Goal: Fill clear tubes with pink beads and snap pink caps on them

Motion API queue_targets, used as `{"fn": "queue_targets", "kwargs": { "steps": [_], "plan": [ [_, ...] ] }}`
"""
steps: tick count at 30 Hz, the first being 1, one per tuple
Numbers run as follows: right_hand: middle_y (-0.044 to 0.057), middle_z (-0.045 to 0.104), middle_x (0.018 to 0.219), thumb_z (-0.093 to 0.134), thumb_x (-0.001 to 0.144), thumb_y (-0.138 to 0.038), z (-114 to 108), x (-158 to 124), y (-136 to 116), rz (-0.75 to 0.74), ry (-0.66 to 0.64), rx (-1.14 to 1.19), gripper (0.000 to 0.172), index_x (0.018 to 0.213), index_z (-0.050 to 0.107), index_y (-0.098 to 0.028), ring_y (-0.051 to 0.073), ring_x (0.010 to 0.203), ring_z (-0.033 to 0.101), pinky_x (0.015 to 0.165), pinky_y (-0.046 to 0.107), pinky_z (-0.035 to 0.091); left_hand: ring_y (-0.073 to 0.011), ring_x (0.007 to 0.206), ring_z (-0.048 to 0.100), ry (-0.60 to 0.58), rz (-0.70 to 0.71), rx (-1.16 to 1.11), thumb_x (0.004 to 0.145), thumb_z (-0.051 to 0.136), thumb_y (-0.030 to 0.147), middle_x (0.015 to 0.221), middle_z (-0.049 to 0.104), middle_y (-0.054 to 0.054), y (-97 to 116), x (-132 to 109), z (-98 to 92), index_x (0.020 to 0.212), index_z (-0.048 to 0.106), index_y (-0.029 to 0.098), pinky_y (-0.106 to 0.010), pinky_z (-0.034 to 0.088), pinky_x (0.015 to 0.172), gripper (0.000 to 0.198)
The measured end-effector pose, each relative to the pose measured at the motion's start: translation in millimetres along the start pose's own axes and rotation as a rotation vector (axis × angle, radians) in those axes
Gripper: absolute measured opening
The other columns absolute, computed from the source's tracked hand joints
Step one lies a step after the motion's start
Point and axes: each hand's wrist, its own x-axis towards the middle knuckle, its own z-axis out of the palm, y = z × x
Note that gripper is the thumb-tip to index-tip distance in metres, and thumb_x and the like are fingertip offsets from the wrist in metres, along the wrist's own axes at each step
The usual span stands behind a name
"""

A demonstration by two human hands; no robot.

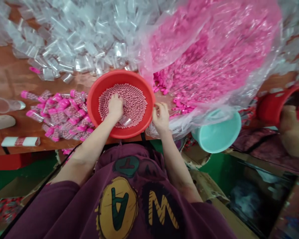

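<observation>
A red bowl (92, 114) filled with small pink beads (135, 99) sits at the table edge before me. My left hand (116, 105) is down in the beads, its fingers curled inward; what they hold, if anything, is hidden. Just below its fingers a small clear container (126, 122) lies partly among the beads. At the bowl's right rim is my right hand (161, 116), thumb and fingers pinched together; I cannot make out anything in them. Left of the bowl lies a heap of small bead-filled containers with pink caps (62, 114).
Loose clear containers (94, 36) cover the back of the table. A plastic bag of pink caps (214, 63) spreads at the right, beside a turquoise bowl (219, 131). A co-worker's hand (289, 118) reaches into another red bowl (267, 106). A clear cup (5, 105) lies far left.
</observation>
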Motion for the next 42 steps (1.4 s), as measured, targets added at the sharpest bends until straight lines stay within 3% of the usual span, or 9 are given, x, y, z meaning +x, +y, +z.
{"fn": "queue_targets", "kwargs": {
  "steps": [5, 9, 13, 16, 22, 26, 30, 34, 42],
  "plan": [
    [0.015, 0.077, 0.107, 0.05, 0.096, -0.021, -14.1, 41.9, 70.8, 0.236, 0.014, -0.126, 0.028, 0.107, 0.075, -0.018, 0.029, 0.105, 0.071, 0.104, 0.05, 0.06, -0.0357, 0.131, 0.062, -0.088, 0.062, -0.046, 0.097, 0.038, -0.003, 0.14, 0.065, -0.022, 46.9, 12.1, 26.3, 0.12, 0.073, 0.01, -0.05, 0.054, 0.112, 0.044],
    [0.019, 0.076, 0.126, 0.041, 0.101, -0.015, 9.4, 85.9, 76.3, 0.174, -0.163, -0.268, 0.045, 0.131, 0.075, -0.014, 0.03, 0.118, 0.07, 0.11, 0.046, 0.056, -0.0315, 0.122, 0.068, -0.091, 0.104, -0.257, 0.084, 0.053, -0.004, 0.138, 0.067, -0.017, 74.7, 8.0, 45.2, 0.122, 0.074, 0.015, -0.044, 0.057, 0.109, 0.048],
    [0.023, 0.067, 0.139, 0.034, 0.104, -0.012, 26.3, 121.2, 58.8, 0.192, -0.328, -0.535, 0.059, 0.158, 0.059, -0.017, 0.032, 0.112, 0.072, 0.1, 0.047, 0.056, -0.0336, 0.127, 0.065, -0.003, 0.168, -0.435, 0.081, 0.073, 0.007, 0.13, 0.072, -0.015, 65.2, 0.3, 40.6, 0.119, 0.077, 0.014, -0.048, 0.052, 0.117, 0.038],
    [0.024, 0.066, 0.138, 0.033, 0.108, -0.015, 25.3, 130.6, 52.0, 0.16, -0.421, -0.681, 0.052, 0.149, 0.065, -0.016, 0.033, 0.115, 0.07, 0.1, 0.048, 0.054, -0.033, 0.128, 0.066, 0.017, 0.115, -0.667, 0.078, 0.083, 0.017, 0.127, 0.078, -0.012, 49.5, -8.2, 29.4, 0.12, 0.079, 0.016, -0.052, 0.049, 0.12, 0.042],
    [0.028, 0.064, 0.141, 0.038, 0.108, -0.016, 8.3, 101.6, 53.2, 0.012, -0.53, -0.758, 0.04, 0.128, 0.072, -0.01, 0.039, 0.131, 0.062, 0.109, 0.056, 0.051, -0.026, 0.118, 0.074, -0.167, 0.109, -1.345, 0.082, 0.087, 0.04, 0.127, 0.08, -0.013, 37.1, -31.9, 1.3, 0.13, 0.076, 0.014, -0.045, 0.054, 0.113, 0.056],
    [0.028, 0.072, 0.126, 0.053, 0.1, -0.023, 4.8, 76.4, 70.0, 0.145, -0.422, -0.471, 0.026, 0.109, 0.073, -0.009, 0.038, 0.118, 0.066, 0.108, 0.059, 0.054, -0.0247, 0.115, 0.076, -0.24, 0.138, -1.54, 0.09, 0.083, 0.049, 0.12, 0.08, -0.012, 40.9, -51.0, -23.9, 0.128, 0.073, 0.017, -0.037, 0.06, 0.096, 0.05],
    [0.013, 0.076, 0.096, 0.061, 0.095, -0.034, -1.4, 54.7, 78.9, 0.287, -0.065, -0.008, 0.03, 0.115, 0.071, -0.014, 0.029, 0.091, 0.07, 0.095, 0.052, 0.062, -0.0255, 0.108, 0.078, -0.317, 0.091, -1.65, 0.094, 0.079, 0.04, 0.113, 0.078, -0.012, 42.4, -67.3, -45.9, 0.13, 0.065, 0.018, -0.037, 0.062, 0.088, 0.044],
    [0.008, 0.076, 0.106, 0.061, 0.098, -0.046, -20.5, 33.0, 36.8, 0.177, 0.03, 0.316, 0.046, 0.137, 0.066, -0.022, 0.023, 0.094, 0.073, 0.091, 0.045, 0.064, -0.0251, 0.1, 0.08, -0.396, 0.041, -1.762, 0.097, 0.071, 0.032, 0.105, 0.078, -0.011, 41.3, -77.4, -59.0, 0.127, 0.061, 0.019, -0.038, 0.063, 0.086, 0.035],
    [-0.001, 0.072, 0.09, 0.067, 0.102, -0.06, -36.4, 25.0, -99.2, 0.156, -0.26, 0.622, 0.041, 0.129, 0.076, -0.031, 0.017, 0.074, 0.067, 0.076, 0.037, 0.064, -0.024, 0.085, 0.078, -0.372, 0.036, -1.737, 0.103, 0.067, 0.047, 0.098, 0.078, -0.012, 31.7, -93.0, -67.9, 0.115, 0.067, 0.016, -0.033, 0.059, 0.071, 0.033]
  ]
}}
